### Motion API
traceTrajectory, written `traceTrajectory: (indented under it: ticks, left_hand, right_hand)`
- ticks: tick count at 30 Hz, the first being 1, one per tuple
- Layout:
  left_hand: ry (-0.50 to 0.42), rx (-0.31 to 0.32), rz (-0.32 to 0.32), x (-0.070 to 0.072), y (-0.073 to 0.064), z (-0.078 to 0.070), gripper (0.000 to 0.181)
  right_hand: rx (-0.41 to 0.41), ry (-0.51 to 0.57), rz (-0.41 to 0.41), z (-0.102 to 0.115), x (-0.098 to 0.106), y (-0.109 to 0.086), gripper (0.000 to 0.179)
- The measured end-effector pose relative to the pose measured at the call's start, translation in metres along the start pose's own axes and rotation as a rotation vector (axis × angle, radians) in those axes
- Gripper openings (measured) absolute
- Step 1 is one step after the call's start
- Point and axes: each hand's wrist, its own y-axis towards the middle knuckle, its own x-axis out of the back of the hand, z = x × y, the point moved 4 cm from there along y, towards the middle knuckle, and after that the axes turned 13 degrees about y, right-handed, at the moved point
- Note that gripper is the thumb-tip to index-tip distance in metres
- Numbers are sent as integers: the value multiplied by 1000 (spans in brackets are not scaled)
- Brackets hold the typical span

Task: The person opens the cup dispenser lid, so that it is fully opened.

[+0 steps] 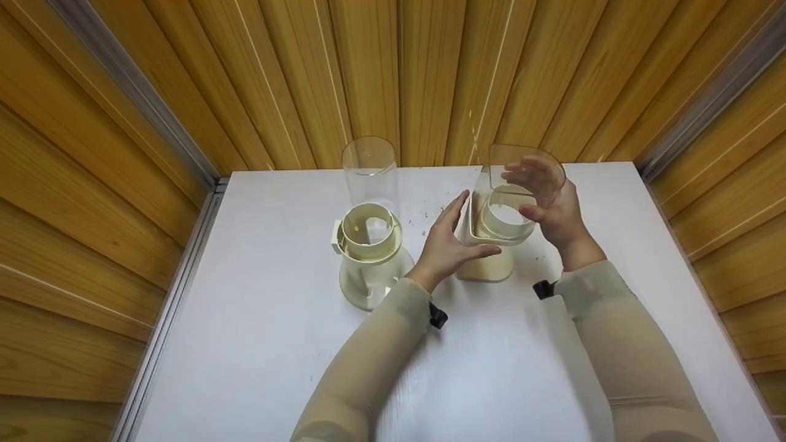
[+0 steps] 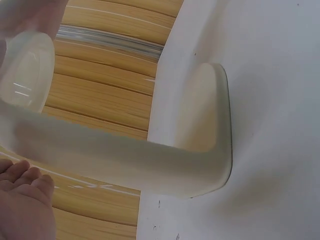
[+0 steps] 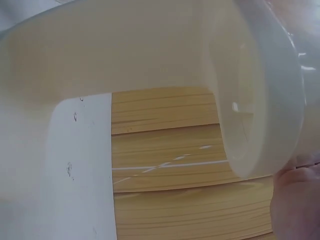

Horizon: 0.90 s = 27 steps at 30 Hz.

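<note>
A cream C-shaped stand (image 1: 471, 215) with a round ring holder (image 1: 507, 232) stands right of centre. A clear plastic container (image 1: 519, 156) with a wide open top sits over the ring. My right hand (image 1: 556, 215) holds the container from its right side; its fingers show through the clear wall, the thumb nearer me. At the stand's left, my left hand (image 1: 448, 248) has its thumb and fingers spread apart. In the left wrist view, the fingers (image 2: 27, 180) lie beside the upright (image 2: 115, 155), with a gap visible. Part of the right hand (image 3: 297, 202) shows past the ring in the right wrist view.
Left of my hands stands a second cream stand (image 1: 367, 285) with a round ring (image 1: 368, 245). A clear cylinder (image 1: 370, 169) is behind it. Dark specks dot the white table (image 1: 258, 307). Wood-patterned walls (image 1: 424, 80) enclose the back and sides.
</note>
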Motion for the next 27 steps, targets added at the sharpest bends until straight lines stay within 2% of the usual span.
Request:
traceTrajectory:
  ticks: [5, 8, 13, 19, 22, 27]
  left_hand:
    - [-35, -40, 63, -2, 7, -1, 135]
    - [-45, -42, 78, -2, 10, 0, 132]
    - [-70, -38, 57, -2, 12, 3, 123]
    - [-144, -53, 30, -7, 10, 6, 122]
    - [-130, -59, 19, -10, 10, 6, 121]
    - [-40, -69, 18, -5, 12, 7, 120]
  right_hand:
    - [3, 47, 47, 1, 1, -1, 74]
    - [5, 58, 56, 0, 1, -2, 73]
    - [3, 62, 57, 0, -1, 1, 72]
    - [14, 101, 67, 1, -2, 2, 71]
    - [15, 110, 61, 1, -2, 1, 70]
    - [26, 81, 45, -2, -5, 1, 71]
